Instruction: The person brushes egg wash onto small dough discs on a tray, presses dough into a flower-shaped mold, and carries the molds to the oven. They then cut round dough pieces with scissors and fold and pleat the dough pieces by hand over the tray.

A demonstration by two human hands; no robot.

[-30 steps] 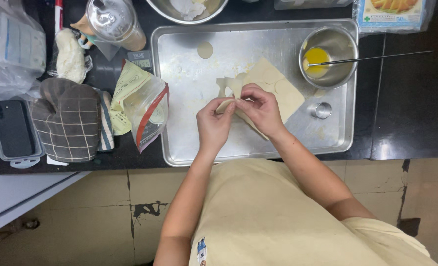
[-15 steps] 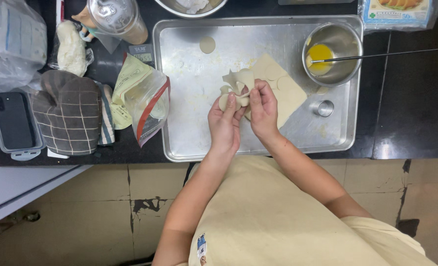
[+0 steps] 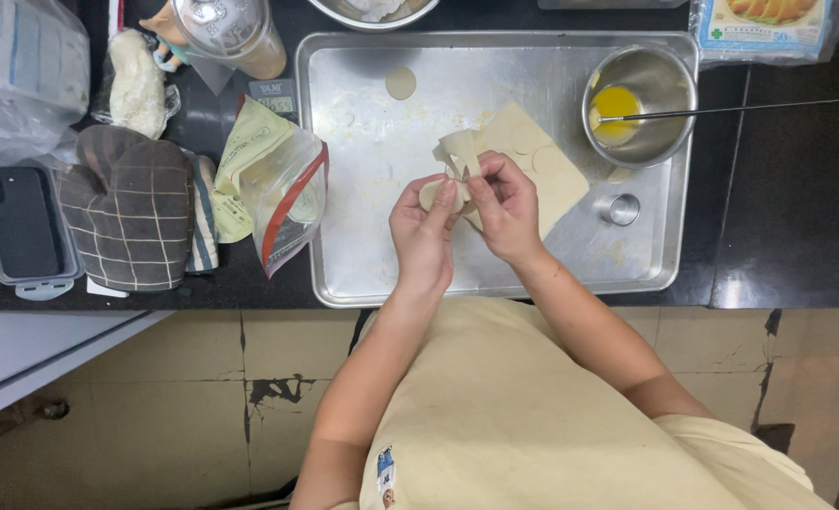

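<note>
Both hands have lifted a little off the tray (image 3: 363,255) since a moment ago, and the dough scrap (image 3: 459,151) that lay flatter by the fingers then now stands up in a ragged strip above them. The left hand (image 3: 426,231) has turned its palm more toward the right one, and a round dough piece (image 3: 431,192) now shows at its fingertips.

That left hand is closed around the round piece, thumb and forefinger pinching its edge, the other fingers curled in behind. The right hand (image 3: 506,210) is likewise closed, fingers bunched and gripping the strip of scrap just where it meets the round piece, so the two hands touch at the fingertips. Both wrists are bent, forearms coming up from the apron (image 3: 533,416) and meeting over the middle of the tray, knuckles up.

Just beyond the right hand, and partly under it, lies the dough sheet (image 3: 533,142), flat on the tray, with round holes cut out of it. Further out to the right of that hand sits a small metal cutter (image 3: 620,209), and beyond it a steel bowl (image 3: 651,80) with yellow egg (image 3: 615,102) in it and a thin utensil (image 3: 721,110) resting across the rim. Well ahead of the left hand one cut dough disc (image 3: 400,83) lies alone. Off to the left of the left hand, beside the tray, are a plastic bag (image 3: 282,194), then an oven mitt (image 3: 131,208) and a phone (image 3: 21,222).
</note>
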